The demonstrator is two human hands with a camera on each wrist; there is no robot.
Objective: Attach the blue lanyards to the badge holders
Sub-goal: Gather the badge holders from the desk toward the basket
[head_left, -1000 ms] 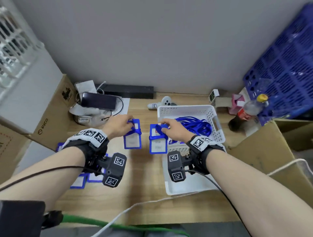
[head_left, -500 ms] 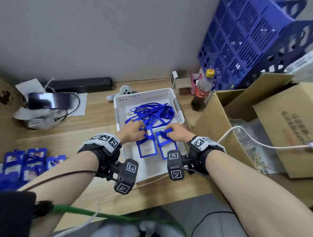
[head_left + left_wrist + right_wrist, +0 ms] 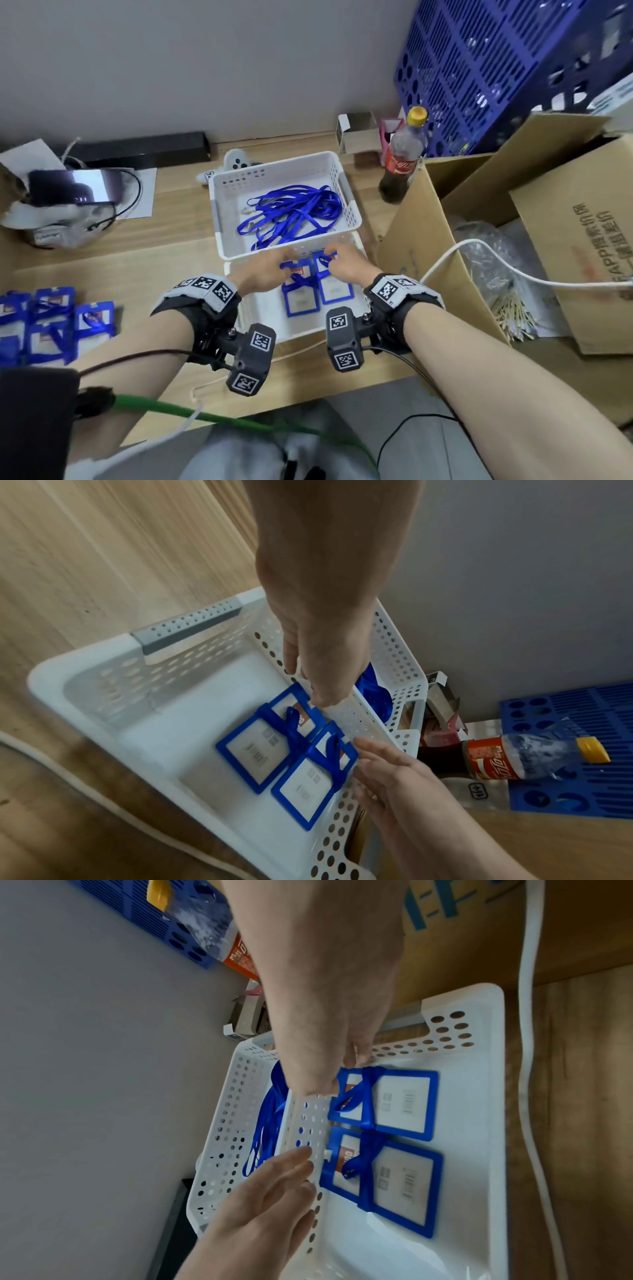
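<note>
So, going left to right: a cluster of blue-framed plastic badge holders (image 3: 51, 325) sits at the far left of the light wooden tabletop (image 3: 171, 246). A few show blue ribbon wound over them, but it's too blurry to tell for the rest, or whether any are actually clipped on.

Next comes the person's left hand (image 3: 263, 272), reaching into the near white perforated plastic basket (image 3: 260, 318). From the right wrist view its fingers (image 3: 291, 1161) look straight and relaxed, resting by the basket wall just beside the left of two blue badge holders with wrapped lanyards (image 3: 263, 748). It isn't gripping anything.

Those two holders lie flat, side by side on the basket floor, each with its blue ribbon lanyard wound round the frame. They read as a finished pair parked in the basket.

The right hand (image 3: 346, 270) is at the top edge of the right-hand holder, fingers (image 3: 356, 1053) curled and seemingly pinching the ribbon loop, so that one probably isn't quite let go.

Just behind, a second white perforated basket (image 3: 284, 164) has a loose tangle of blue lanyards (image 3: 291, 212), none on a holder. So plenty is left to do, judging by that pile.
</note>
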